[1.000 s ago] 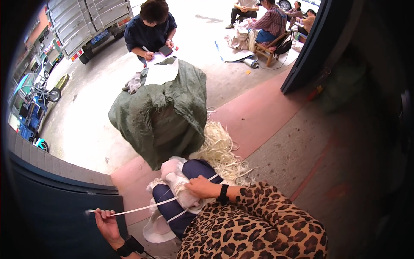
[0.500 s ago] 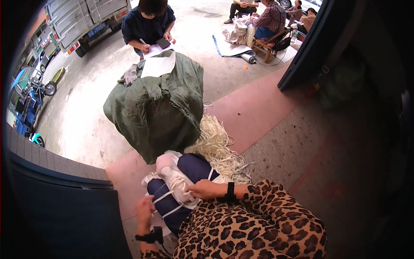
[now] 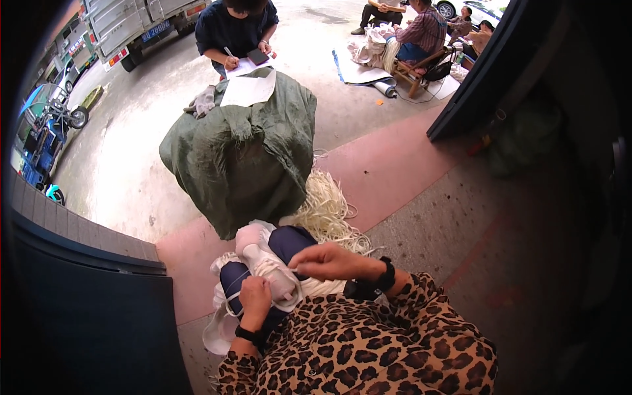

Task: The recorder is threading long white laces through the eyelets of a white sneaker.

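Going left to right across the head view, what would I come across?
Blue vehicle, silver truck, left hand, right hand, seated person in a plaid shirt, dim green bundle.

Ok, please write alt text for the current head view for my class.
A left hand and right hand, from leopard-print sleeves, are close together over pale padded cloth pieces on a navy-clad lap. Beyond, a green sack stands beside heaped pale strips, and another person writes on paper.
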Demonstrator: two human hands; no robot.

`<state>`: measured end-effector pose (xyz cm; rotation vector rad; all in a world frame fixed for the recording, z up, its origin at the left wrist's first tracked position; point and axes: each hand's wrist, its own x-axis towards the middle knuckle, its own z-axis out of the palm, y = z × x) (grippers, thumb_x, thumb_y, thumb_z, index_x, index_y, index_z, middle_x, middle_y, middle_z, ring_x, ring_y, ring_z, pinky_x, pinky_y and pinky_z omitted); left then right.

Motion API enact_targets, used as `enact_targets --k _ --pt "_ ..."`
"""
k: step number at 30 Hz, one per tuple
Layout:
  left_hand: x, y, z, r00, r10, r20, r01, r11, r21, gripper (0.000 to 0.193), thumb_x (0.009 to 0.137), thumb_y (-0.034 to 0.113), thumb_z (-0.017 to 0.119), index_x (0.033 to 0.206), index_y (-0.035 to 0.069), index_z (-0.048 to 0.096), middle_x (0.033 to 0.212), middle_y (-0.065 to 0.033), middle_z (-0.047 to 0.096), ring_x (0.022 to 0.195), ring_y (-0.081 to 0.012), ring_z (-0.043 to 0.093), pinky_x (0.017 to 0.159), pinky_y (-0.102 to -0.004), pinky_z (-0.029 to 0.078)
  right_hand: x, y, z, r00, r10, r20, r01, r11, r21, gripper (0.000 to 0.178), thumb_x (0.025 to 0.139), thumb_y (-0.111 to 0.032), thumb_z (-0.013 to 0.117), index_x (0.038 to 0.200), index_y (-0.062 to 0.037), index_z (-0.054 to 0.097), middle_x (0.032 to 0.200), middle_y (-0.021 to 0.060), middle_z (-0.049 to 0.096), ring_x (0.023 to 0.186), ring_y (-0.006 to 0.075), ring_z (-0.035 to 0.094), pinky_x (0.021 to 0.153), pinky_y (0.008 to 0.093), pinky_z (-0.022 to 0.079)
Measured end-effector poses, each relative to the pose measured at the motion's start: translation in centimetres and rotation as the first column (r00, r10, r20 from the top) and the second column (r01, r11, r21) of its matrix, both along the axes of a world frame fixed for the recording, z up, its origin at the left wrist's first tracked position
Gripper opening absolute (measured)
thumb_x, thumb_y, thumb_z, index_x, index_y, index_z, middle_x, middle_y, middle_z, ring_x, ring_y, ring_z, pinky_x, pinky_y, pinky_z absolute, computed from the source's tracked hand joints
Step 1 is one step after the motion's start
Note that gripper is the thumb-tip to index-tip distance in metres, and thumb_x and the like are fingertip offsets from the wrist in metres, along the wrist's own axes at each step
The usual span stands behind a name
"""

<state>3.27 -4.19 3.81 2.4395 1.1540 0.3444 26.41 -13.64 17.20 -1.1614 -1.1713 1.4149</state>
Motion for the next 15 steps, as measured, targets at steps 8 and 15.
enact_targets --k 8,15 --pt "-0.5 -0.1 -2.1 0.989 0.004 -0.147 0.0 1.0 0.029 0.013 0.073 0.015 0.055 0.067 0.003 0.058 0.075 -0.0164 0.056 0.075 -0.0349 0.055 0.063 -0.0466 0.045 6.6 -1.9 3.0 0.801 -0.326 -0.502 0.503 0.82 0.271 0.03 0.098 -0.022 0.038 0.114 -0.0002 0.049 0.062 -0.0009 0.048 0.052 0.0094 0.048 0.058 0.0269 0.048" --pt "-0.6 0.9 -3.4 0.991 0.075 -0.109 -0.087 0.991 -0.106 0.015 0.074 0.015 0.053 0.067 0.003 0.057 0.075 -0.0171 0.058 0.072 -0.0372 0.057 0.064 -0.0481 0.044 8.9 -1.4 3.3 0.53 -0.596 -0.603 0.818 0.546 0.179 0.031 0.094 -0.011 0.045 0.123 0.0011 0.047 0.097 0.0096 0.061 0.088 0.0202 0.061 0.1 0.0383 0.041"
